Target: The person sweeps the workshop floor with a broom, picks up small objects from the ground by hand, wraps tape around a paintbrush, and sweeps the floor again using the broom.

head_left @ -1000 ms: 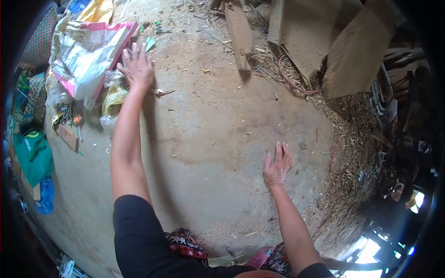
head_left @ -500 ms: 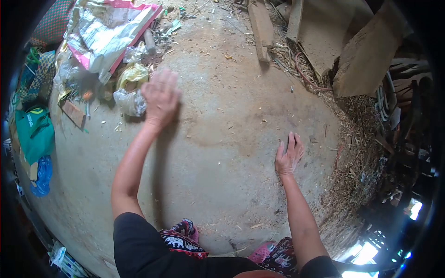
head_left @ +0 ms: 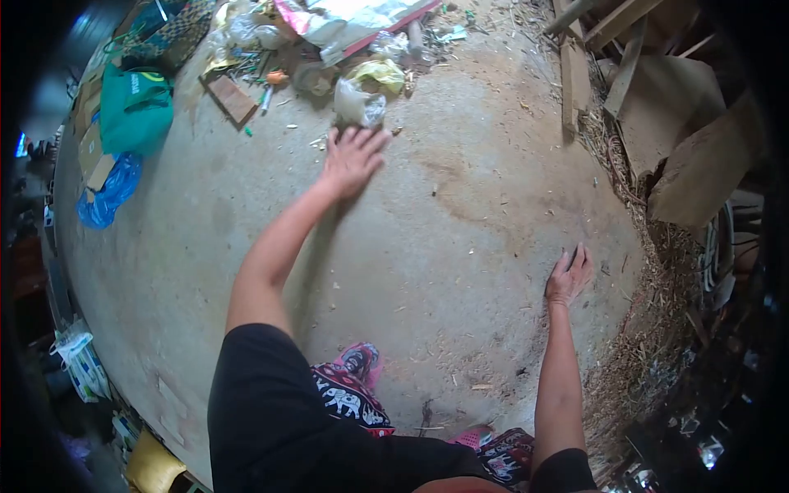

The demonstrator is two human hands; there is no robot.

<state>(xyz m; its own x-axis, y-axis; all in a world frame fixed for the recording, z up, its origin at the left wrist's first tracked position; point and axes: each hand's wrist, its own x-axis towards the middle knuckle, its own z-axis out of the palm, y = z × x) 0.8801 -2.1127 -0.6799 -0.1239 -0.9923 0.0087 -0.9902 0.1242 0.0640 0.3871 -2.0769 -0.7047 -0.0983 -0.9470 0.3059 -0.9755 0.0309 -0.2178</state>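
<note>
Palm down and fingers spread, my left hand (head_left: 353, 162) is at a small clear plastic bag (head_left: 358, 105), its fingertips at the bag's lower edge. A yellowish plastic bag (head_left: 383, 75) lies just beyond. Farther right, my right hand (head_left: 570, 276) rests low on the concrete floor (head_left: 394, 271), its fingers extended and slightly apart. Nothing shows in either hand. Behind the bags lies a white and pink sack (head_left: 357, 25).
A brown block (head_left: 232, 99), a green bag (head_left: 136, 109) and a blue plastic bag (head_left: 112, 191) are at the left. Wooden boards (head_left: 697, 164) lean at the right, above a heap of wood shavings (head_left: 657, 329). My pink shoes are below.
My left hand has come back from beside the sack toward my body and now meets the clear bag. The view has shifted left. My right hand keeps its place on the floor.
</note>
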